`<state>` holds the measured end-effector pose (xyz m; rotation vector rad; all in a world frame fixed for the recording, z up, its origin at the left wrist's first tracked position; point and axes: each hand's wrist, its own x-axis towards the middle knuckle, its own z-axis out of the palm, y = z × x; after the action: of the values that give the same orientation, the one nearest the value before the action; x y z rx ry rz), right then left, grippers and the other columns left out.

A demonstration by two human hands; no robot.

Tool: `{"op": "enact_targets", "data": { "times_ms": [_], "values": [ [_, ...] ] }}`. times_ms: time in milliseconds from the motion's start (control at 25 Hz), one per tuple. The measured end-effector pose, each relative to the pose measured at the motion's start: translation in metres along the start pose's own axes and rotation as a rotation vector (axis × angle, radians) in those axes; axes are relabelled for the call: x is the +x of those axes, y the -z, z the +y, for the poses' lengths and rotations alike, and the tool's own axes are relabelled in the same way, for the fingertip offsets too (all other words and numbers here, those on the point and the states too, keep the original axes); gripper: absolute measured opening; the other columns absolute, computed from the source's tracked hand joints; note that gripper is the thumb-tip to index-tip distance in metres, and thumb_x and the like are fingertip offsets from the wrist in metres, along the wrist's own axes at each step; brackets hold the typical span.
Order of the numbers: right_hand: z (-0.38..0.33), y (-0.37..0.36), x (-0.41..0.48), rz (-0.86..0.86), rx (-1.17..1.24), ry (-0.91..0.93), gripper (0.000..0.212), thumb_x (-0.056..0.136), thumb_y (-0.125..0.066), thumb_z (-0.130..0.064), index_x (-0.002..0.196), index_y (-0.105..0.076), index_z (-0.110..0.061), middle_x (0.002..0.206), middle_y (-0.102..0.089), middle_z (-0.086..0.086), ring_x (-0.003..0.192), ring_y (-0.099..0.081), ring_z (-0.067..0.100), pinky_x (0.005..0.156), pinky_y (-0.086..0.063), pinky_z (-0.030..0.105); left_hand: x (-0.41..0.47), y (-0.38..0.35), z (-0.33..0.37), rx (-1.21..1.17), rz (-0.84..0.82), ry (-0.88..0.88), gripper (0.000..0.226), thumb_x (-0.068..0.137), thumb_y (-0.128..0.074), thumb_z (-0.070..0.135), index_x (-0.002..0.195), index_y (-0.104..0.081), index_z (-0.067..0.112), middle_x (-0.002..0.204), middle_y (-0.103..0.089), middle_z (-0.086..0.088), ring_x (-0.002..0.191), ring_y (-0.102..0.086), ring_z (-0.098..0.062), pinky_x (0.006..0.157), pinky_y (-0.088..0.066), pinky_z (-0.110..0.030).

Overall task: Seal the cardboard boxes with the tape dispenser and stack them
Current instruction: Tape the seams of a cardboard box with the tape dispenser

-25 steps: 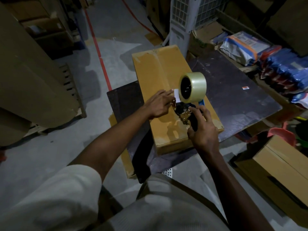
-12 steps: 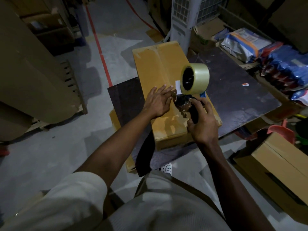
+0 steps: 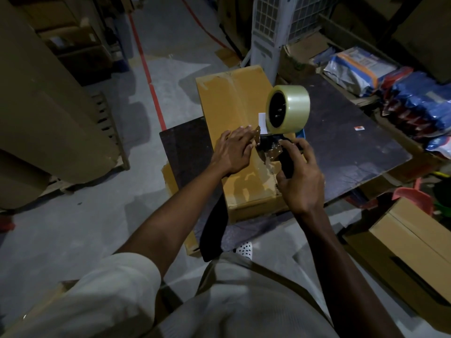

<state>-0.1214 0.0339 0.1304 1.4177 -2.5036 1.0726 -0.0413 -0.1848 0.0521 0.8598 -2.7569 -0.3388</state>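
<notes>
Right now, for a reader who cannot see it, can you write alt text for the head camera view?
A person's right hand grips the handle of a tape dispenser over a closed cardboard box on a dark table, while the left hand lies flat on the box top beside the dispenser's front.

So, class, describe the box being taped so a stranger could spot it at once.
Start at the dark table in the middle. On its left part lies a long cardboard box. Unlike the floor box at lower right, it has the left hand flat on top and the tape dispenser over it.
</notes>
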Motion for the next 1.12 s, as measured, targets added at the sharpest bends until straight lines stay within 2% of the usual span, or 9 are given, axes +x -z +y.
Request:
{"op": "enact_targets", "data": {
  "times_ms": [120, 240, 320, 400, 520, 720, 800, 960, 1120],
  "values": [
    [0.003, -0.003, -0.003, -0.009, -0.009, 0.005, 0.074, 0.073, -0.076, 0.004, 0.14, -0.058, -0.022, 0.151, -0.047, 0.004, 0.1, -0.066, 0.038, 0.071, -0.06, 0.047, -0.001, -0.001, -0.001, -0.01, 0.021, -0.014, 0.051, 0.102, -0.037, 0.038, 0.151, -0.044, 0.021, 0.158, -0.043, -0.001, 0.148, -0.034, -0.023, 0.118, -0.026, -0.049],
    [0.007, -0.014, -0.013, -0.099, -0.064, -0.031, 0.076, 0.074, -0.073, 0.003, 0.142, -0.055, -0.027, 0.155, -0.042, 0.001, 0.087, -0.068, 0.042, 0.065, -0.058, 0.044, -0.002, -0.003, -0.001, 0.022, 0.023, -0.051, 0.044, 0.103, -0.037, 0.035, 0.138, -0.058, 0.018, 0.155, -0.047, -0.004, 0.148, -0.035, -0.027, 0.117, -0.028, -0.05],
    [0.008, -0.018, -0.017, -0.144, -0.1, -0.044, 0.074, 0.077, -0.07, 0.001, 0.142, -0.053, -0.029, 0.158, -0.038, 0.0, 0.08, -0.067, 0.044, 0.063, -0.054, 0.043, 0.0, -0.003, -0.003, 0.055, 0.004, -0.139, 0.041, 0.102, -0.038, 0.029, 0.132, -0.061, 0.013, 0.152, -0.05, -0.007, 0.15, -0.031, -0.027, 0.118, -0.027, -0.051],
    [0.008, -0.019, -0.017, -0.171, -0.123, -0.053, 0.074, 0.078, -0.068, 0.001, 0.142, -0.05, -0.031, 0.159, -0.035, 0.0, 0.078, -0.067, 0.044, 0.063, -0.054, 0.044, 0.001, -0.001, -0.004, 0.064, -0.043, -0.208, 0.04, 0.102, -0.038, 0.025, 0.131, -0.06, 0.008, 0.153, -0.048, -0.01, 0.154, -0.024, -0.024, 0.121, -0.022, -0.051],
    [0.007, -0.019, -0.017, -0.203, -0.136, -0.065, 0.073, 0.08, -0.066, 0.001, 0.142, -0.047, -0.032, 0.16, -0.031, -0.001, 0.079, -0.067, 0.043, 0.064, -0.056, 0.044, 0.001, 0.005, 0.0, 0.047, -0.136, -0.159, 0.043, 0.106, -0.034, 0.026, 0.138, -0.056, 0.007, 0.158, -0.042, -0.009, 0.155, -0.018, -0.018, 0.126, -0.012, -0.044],
    [0.004, -0.019, -0.021, -0.224, -0.149, -0.047, 0.075, 0.08, -0.066, 0.003, 0.142, -0.043, -0.032, 0.16, -0.028, -0.002, 0.071, -0.065, 0.041, 0.062, -0.059, 0.047, 0.001, 0.008, 0.005, 0.012, -0.141, -0.103, 0.039, 0.103, -0.037, 0.025, 0.133, -0.059, 0.012, 0.158, -0.042, -0.009, 0.154, -0.021, -0.016, 0.126, -0.012, -0.045],
    [0.004, -0.017, -0.023, -0.22, -0.151, -0.05, 0.075, 0.08, -0.066, 0.004, 0.142, -0.043, -0.032, 0.16, -0.029, -0.001, 0.068, -0.064, 0.041, 0.062, -0.059, 0.048, -0.001, 0.009, 0.006, 0.01, -0.135, -0.09, 0.041, 0.104, -0.036, 0.027, 0.137, -0.057, 0.015, 0.159, -0.041, -0.008, 0.154, -0.021, -0.016, 0.126, -0.011, -0.046],
    [0.005, -0.011, -0.037, -0.24, -0.142, -0.062, 0.073, 0.082, -0.063, 0.005, 0.144, -0.044, -0.03, 0.162, -0.027, 0.001, 0.068, -0.064, 0.041, 0.058, -0.057, 0.044, -0.002, 0.013, 0.012, 0.013, -0.154, -0.062, 0.042, 0.105, -0.037, 0.025, 0.144, -0.053, 0.021, 0.162, -0.036, -0.001, 0.155, -0.02, -0.017, 0.126, -0.007, -0.046],
    [0.009, -0.004, -0.056, -0.203, -0.146, -0.041, 0.074, 0.081, -0.063, 0.008, 0.144, -0.046, -0.026, 0.16, -0.032, 0.005, 0.068, -0.064, 0.037, 0.048, -0.045, 0.031, -0.002, 0.007, 0.004, 0.055, -0.164, -0.087, 0.045, 0.107, -0.033, 0.025, 0.149, -0.047, 0.026, 0.163, -0.035, 0.007, 0.155, -0.019, -0.017, 0.126, -0.006, -0.047]
  ]
}}
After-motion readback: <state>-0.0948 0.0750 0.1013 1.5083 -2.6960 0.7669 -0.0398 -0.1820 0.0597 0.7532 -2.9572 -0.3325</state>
